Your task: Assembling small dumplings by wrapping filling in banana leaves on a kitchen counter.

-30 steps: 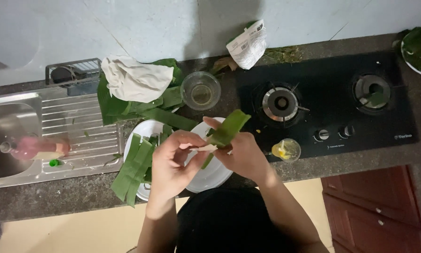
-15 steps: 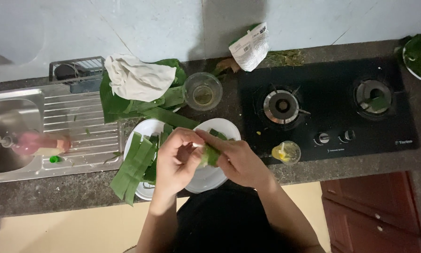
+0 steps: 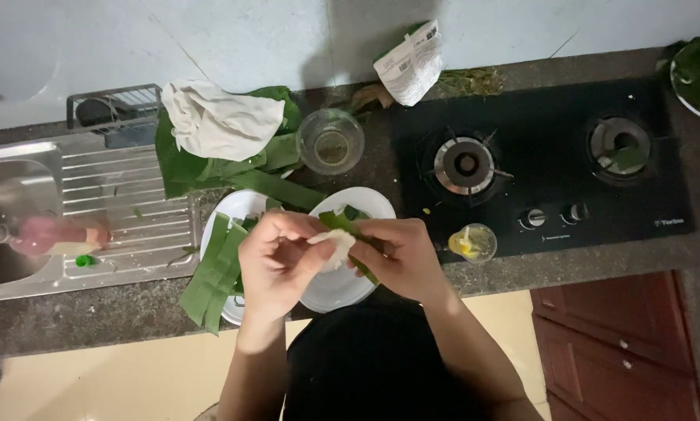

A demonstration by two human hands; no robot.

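Both hands meet over a white plate (image 3: 342,284) at the counter's front edge. My left hand (image 3: 276,261) and my right hand (image 3: 397,253) together pinch a small pale lump of dough (image 3: 333,245) wrapped partly in a green leaf strip (image 3: 342,222). The leaf pokes out above and below my right fingers. Left of the hands, a second white plate (image 3: 233,210) carries a stack of cut green leaf strips (image 3: 213,269).
A pile of large leaves with a white cloth (image 3: 217,121) lies behind the plates, beside a glass bowl (image 3: 330,142). A black two-burner gas hob (image 3: 537,168) fills the right, a small glass cup (image 3: 471,243) at its front. The steel sink (image 3: 22,218) is left.
The long leaf strip that stuck up from my hands a second ago has been folded down around the pale dough, and my hands have closed tighter together.
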